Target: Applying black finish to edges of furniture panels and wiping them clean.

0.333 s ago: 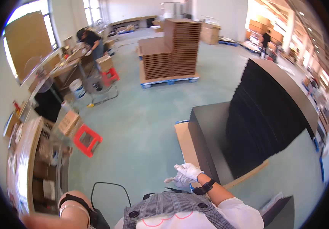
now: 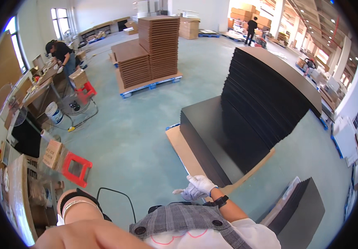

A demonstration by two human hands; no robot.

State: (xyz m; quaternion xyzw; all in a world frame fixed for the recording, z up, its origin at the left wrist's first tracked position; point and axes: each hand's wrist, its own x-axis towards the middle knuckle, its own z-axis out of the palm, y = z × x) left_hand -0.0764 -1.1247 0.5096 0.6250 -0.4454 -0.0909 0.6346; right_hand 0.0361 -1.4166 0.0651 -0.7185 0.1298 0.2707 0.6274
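My right hand (image 2: 204, 184), in a white work glove with a dark band at the wrist, is in front of my body beside the near edge of the black board stack (image 2: 212, 141). Its fingers are closed on a limp, pale glove (image 2: 191, 193) that hangs below and to the left. My bare left hand (image 2: 89, 237) is very close at the lower left edge, with a black band and a bracelet at the wrist. Its fingers run out of the picture, so their state is hidden.
More dark boards (image 2: 299, 211) lean at lower right. A pallet of brown boards (image 2: 158, 50) stands farther off. At left are a red stool (image 2: 76, 169), a carton (image 2: 52, 153), a white bucket (image 2: 54, 112) and a person (image 2: 62, 58) bent over a workbench.
The view has swung to the right, so the stacks and stools sit farther left. My left hand shows larger at the lower edge. The right hand still holds the glove.
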